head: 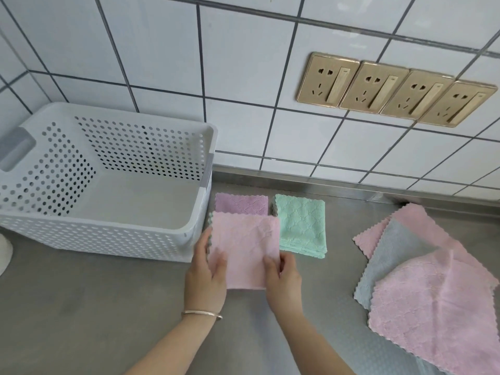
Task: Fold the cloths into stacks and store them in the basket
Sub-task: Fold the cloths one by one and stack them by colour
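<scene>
Task is partway thru, judging by the layout. The folded pink cloth (244, 250) is held by both hands just right of the white basket (113, 234), its far edge overlapping the folded purple cloth (241, 203) behind it. A grey scalloped edge peeks out along its left side, so it prob. sits atop another folded piece (can't tell how many). The folded green stack (301, 224) lies just beside, to the right, flat on the steel counter (81, 307).

Left hand (205, 269) pinches the pink cloth's left edge, thumb on top and fingers tucked behind; right hand (282, 274) pinches the near-right corner, thumb on top.

Still to do: three unfolded cloths lie well apart on the right, a pink one (435, 307) on top, a grey one (395, 255) under it, another pink (411, 220) at the bottom. Basket holds nothing yet, so all storing is left.

Orientation: the held cloth is close to square, slightly longer near-to-far, long axis running away from the person toward the tiled wall (243, 77). It tilts a little, far end up and leaning toward the basket.
</scene>
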Demonstrator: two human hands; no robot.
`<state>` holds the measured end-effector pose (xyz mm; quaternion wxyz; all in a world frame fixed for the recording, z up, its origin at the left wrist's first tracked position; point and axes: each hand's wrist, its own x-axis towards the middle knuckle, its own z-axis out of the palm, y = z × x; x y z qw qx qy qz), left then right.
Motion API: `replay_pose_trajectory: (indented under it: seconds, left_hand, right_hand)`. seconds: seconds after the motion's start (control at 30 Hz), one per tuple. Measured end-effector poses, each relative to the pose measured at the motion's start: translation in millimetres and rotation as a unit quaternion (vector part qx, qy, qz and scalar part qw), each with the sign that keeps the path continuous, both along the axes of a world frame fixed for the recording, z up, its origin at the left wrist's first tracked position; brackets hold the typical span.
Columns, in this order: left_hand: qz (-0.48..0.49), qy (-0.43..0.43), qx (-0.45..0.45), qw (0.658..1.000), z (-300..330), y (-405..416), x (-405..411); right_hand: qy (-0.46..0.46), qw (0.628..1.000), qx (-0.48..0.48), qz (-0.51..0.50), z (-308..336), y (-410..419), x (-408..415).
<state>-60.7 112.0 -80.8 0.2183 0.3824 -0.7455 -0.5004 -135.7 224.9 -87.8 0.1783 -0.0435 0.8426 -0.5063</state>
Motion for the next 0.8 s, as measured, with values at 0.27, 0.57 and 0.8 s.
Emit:
replay_pose_trajectory:
  seconds: [0.27, 0.57, 0.8]
  left_hand:
    - [-0.087, -0.173, -0.120, 0.974, -17.3, -44.6, -82.6]
    - [-0.095, -0.303, -0.214, 0.924, -54.1, -49.2, -91.9]
    - [-0.185, -0.344, -0.353, 0.850, -87.2, -60.4, -86.2]
  right_hand:
    - [0.020, 0.999, 0.042, -0.004, -17.7, -46.7, -73.1]
    - [0.240, 0.949, 0.188, 0.078, -56.9, -57.0, -85.5]
    - [0.330, 0.824, 0.369, 0.276, -71.4, -61.4, -95.6]
